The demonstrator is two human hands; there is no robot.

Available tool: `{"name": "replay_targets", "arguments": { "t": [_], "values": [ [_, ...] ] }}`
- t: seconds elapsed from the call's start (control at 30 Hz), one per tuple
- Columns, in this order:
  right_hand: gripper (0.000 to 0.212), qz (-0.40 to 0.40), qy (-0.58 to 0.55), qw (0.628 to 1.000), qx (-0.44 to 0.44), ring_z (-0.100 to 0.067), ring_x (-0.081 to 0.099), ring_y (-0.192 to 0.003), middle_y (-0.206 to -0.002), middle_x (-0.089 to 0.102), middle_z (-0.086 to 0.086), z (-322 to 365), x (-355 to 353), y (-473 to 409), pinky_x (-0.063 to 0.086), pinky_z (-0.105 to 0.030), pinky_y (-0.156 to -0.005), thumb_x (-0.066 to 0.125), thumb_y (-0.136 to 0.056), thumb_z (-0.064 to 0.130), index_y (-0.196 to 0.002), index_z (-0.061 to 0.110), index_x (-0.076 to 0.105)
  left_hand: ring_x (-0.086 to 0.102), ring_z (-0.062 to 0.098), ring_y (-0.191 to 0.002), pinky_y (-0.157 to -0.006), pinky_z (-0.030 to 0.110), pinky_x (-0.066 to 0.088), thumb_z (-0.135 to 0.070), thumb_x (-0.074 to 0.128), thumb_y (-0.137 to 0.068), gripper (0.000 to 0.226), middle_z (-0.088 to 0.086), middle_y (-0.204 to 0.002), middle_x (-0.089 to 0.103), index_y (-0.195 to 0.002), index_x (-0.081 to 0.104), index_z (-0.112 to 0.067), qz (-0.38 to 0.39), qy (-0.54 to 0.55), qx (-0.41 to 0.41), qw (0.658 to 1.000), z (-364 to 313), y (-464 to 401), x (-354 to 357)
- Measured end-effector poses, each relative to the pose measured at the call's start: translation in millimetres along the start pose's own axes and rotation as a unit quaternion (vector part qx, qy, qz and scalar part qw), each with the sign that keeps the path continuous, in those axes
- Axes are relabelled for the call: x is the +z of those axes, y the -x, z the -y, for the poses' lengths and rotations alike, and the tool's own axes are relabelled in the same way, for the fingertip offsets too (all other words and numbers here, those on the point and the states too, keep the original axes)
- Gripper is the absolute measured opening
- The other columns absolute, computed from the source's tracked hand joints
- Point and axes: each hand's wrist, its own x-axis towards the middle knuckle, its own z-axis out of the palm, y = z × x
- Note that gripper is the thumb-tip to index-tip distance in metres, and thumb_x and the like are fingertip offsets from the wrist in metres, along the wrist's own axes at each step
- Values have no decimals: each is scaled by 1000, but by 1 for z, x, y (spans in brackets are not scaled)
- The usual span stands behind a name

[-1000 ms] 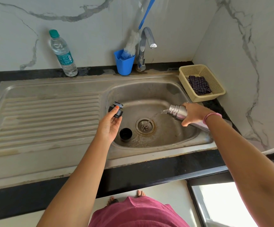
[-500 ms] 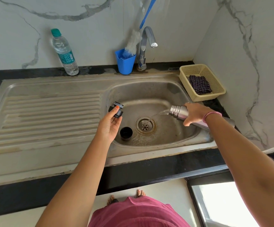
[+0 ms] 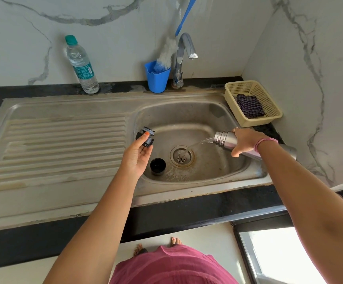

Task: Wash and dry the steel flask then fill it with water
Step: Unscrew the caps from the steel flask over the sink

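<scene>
Right hand (image 3: 246, 142) grips steel flask (image 3: 226, 139) tipped over sink (image 3: 207, 111), water pouring toward drain (image 3: 181, 156). Left hand (image 3: 138, 155) pinches stopper (image 3: 146, 136). Cup lid (image 3: 157, 166) in basin. Rinse likely underway; drying with cloth (image 3: 249, 108), filling left.

Bright even daylight, soft shadows, blown-out glare lower right, wide-angle bending at edges.

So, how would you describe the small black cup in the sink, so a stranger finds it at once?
Look into the steel sink basin. Just left of the round drain stands the black cup, mouth up. Unlike the stopper in the left hand, nobody holds it.
</scene>
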Motion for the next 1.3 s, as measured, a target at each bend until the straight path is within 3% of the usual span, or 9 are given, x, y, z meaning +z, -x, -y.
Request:
{"name": "replay_targets", "arguments": {
  "t": [0.23, 0.57, 0.9, 1.07, 1.3],
  "values": [
    [59, -1, 32, 999, 15, -23, 59, -89, -88, 57, 5, 3, -3, 2, 45, -48, -91, 83, -57, 33, -103, 22, 48, 63, 18, -106, -104, 32, 49, -8, 73, -85, 23, 9, -104, 67, -105, 61, -8, -1, 4, -1, 1000, 0, 2, -1],
    [59, -3, 55, 998, 30, -24, 58, -90, -91, 58, 3, 10, -8, 6, 35, -41, -79, 82, -57, 31, -103, 20, 47, 64, 18, -104, -103, 32, 49, -6, 72, -85, 22, 9, -104, 68, -104, 62, -9, -5, 8, -1, 1000, 1, 4, -4],
    [62, -61, 184, 981, 21, -23, 57, -90, -91, 60, 2, 25, -7, 6, 39, -41, -75, 81, -55, 30, -108, 26, 51, 63, 18, -105, -103, 32, 49, -6, 73, -85, 23, 8, -104, 67, -104, 62, -9, -8, 3, 2, 1000, 2, 5, -4],
    [66, -71, 230, 970, 25, -25, 58, -93, -93, 55, 3, 37, -9, 9, 41, -47, -85, 81, -59, 32, -117, 25, 51, 63, 19, -109, -102, 32, 50, -5, 73, -85, 23, 9, -107, 67, -105, 62, -10, -5, 8, 2, 1000, 3, 5, -5],
    [86, -104, 287, 951, 42, -29, 53, -116, -126, 53, -5, 55, -7, 9, 37, -54, -98, 84, -65, 36, -138, 29, 41, 63, 19, -109, -102, 31, 49, -5, 73, -84, 26, 10, -111, 67, -107, 62, -9, -3, 4, 5, 1000, 5, 5, -7]
  ]
}}
